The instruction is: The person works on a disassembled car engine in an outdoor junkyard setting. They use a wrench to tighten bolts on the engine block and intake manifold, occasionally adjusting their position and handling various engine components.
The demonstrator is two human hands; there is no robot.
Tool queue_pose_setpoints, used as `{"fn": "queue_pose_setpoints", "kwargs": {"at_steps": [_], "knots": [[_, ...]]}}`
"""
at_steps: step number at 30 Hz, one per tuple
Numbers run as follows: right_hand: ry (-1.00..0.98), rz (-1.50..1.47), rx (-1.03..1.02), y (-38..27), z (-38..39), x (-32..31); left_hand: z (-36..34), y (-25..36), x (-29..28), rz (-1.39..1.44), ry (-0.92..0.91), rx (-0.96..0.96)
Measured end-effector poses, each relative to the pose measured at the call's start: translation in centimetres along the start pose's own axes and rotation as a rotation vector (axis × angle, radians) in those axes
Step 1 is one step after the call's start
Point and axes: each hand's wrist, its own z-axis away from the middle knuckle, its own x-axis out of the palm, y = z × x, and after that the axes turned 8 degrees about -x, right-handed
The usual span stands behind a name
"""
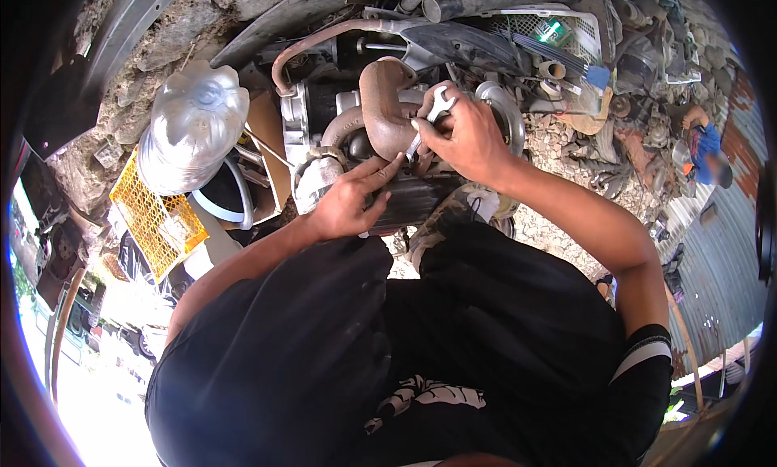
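My right hand (477,139) is closed around a silver wrench (440,104). Its open-jaw end sticks up past my fingers, while the other end points down at the engine (297,127), beside a rusty, bent exhaust pipe (380,99). On the near side of that pipe is my left hand (352,200), its index finger stretched toward the wrench's lower end and its thumb apart. Whatever the wrench's lower end sits on is hidden by the fingers and pipe.
A large clear plastic bottle (194,119) and a yellow crate (158,216) stand at the left. Scrap parts and a white plastic basket (579,30) lie at the far side. Another person in blue (708,151) is at the far right, near corrugated metal sheets (720,256).
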Motion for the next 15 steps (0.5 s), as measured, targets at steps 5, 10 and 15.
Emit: {"fn": "queue_pose_setpoints", "kwargs": {"at_steps": [5,10,15], "knots": [[-0.085,-0.210,0.055,-0.1,0.1,-0.7,-0.2,-0.3,-0.2,-0.008,-0.045,0.068],[-0.141,-0.130,0.007,-0.7,-0.4,-1.5,-0.5,-0.2,-0.7,0.035,-0.096,0.070],[-0.041,0.025,-0.219,0.0,3.2,-0.8,-0.4,-0.6,-0.7,0.048,-0.113,0.062]]}}
